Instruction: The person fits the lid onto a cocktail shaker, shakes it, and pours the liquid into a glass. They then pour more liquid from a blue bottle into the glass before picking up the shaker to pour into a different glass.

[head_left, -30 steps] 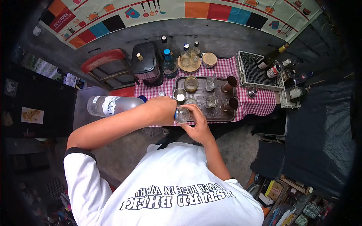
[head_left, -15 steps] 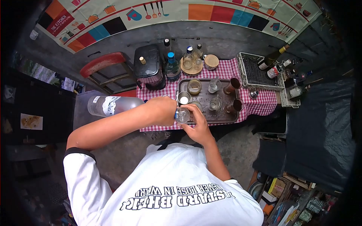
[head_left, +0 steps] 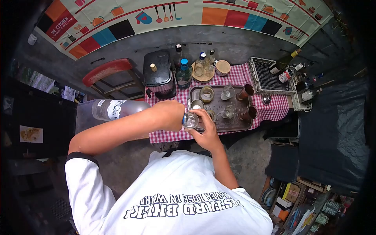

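Observation:
My left hand [head_left: 169, 115] is wrapped round the neck of a large frosted bottle [head_left: 117, 109], which lies nearly level with its base to the left. Its mouth, with a bit of blue showing, meets the rim of a small clear glass [head_left: 191, 120]. That glass is held between the thumb and fingers of my right hand [head_left: 206, 127]. Whether liquid is flowing I cannot make out. Just beyond the hands, a metal cup [head_left: 197, 105] stands at the near left of a dark tray [head_left: 219, 126], partly hidden by my fingers.
Several glasses stand on the tray, among them a clear glass [head_left: 227, 92] and a brown tumbler [head_left: 245, 92]. Behind are a black-lidded container [head_left: 158, 70], a blue-capped bottle [head_left: 184, 74] and a lidded mug [head_left: 222, 67]. A wire basket [head_left: 270, 84] with bottles sits right. A red-backed chair [head_left: 107, 70] stands left.
The view has shifted slightly, so the table and tray appear a little lower and further right. Both hands keep their grip, with bottle and glass still together.

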A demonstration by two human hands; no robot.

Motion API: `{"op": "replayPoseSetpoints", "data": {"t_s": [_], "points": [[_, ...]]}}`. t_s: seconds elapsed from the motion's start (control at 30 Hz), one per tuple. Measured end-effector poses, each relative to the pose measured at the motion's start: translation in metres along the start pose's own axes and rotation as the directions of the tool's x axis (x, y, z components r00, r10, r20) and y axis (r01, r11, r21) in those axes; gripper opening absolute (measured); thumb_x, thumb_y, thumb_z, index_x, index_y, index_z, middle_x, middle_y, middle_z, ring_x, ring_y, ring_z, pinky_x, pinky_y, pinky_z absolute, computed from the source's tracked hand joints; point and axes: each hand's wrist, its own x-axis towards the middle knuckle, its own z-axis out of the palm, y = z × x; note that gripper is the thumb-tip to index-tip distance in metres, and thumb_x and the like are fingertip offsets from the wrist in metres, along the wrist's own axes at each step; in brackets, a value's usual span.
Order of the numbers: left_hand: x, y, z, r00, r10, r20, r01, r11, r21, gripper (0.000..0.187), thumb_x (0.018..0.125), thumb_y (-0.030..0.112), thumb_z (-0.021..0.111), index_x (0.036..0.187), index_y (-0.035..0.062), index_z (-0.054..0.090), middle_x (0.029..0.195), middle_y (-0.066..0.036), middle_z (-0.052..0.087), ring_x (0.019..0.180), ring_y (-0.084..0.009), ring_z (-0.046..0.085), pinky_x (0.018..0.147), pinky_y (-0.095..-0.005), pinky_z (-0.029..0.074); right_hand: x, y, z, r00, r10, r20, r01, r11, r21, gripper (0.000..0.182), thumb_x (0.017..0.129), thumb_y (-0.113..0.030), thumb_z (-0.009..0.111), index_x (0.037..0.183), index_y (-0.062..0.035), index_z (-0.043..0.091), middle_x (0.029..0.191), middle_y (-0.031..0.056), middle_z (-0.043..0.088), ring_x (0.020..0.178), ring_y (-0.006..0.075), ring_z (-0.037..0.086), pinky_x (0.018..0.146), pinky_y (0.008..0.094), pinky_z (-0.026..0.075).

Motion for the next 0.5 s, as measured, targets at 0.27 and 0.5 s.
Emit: {"op": "replayPoseSetpoints", "data": {"t_s": [0.27,0.5], "points": [[0.001,-0.027,-0.006,1.000,0.014,0.019,-0.015,0.999,0.036,0.024,0.069,0.016,0.072,0.081,-0.0050,0.072,0.082,-0.027,0.069,0.081,-0.0393,0.071,0.074,-0.0440,0.058,0.015,0.001,0.024,0.999,-0.004,-0.046,0.004,1.000,0.002,0.058,0.077,0.002,0.077,0.128,-0.0015,0.051,0.123,0.0090,0.050,0.113,0.0198,0.059,0.094,0.0325,0.052],[0.000,-0.042,-0.020,0.999,0.025,0.034,-0.027,0.999,0.044,0.024,0.069,0.015,0.073,0.084,-0.0038,0.072,0.085,-0.024,0.071,0.084,-0.0368,0.071,0.074,-0.0434,0.058,0.027,0.008,0.039,0.997,-0.019,-0.081,0.024,0.998,0.057,0.057,0.077,0.003,0.076,0.128,-0.0004,0.050,0.120,0.0101,0.051,0.111,0.0208,0.060,0.094,0.0323,0.051]]}}
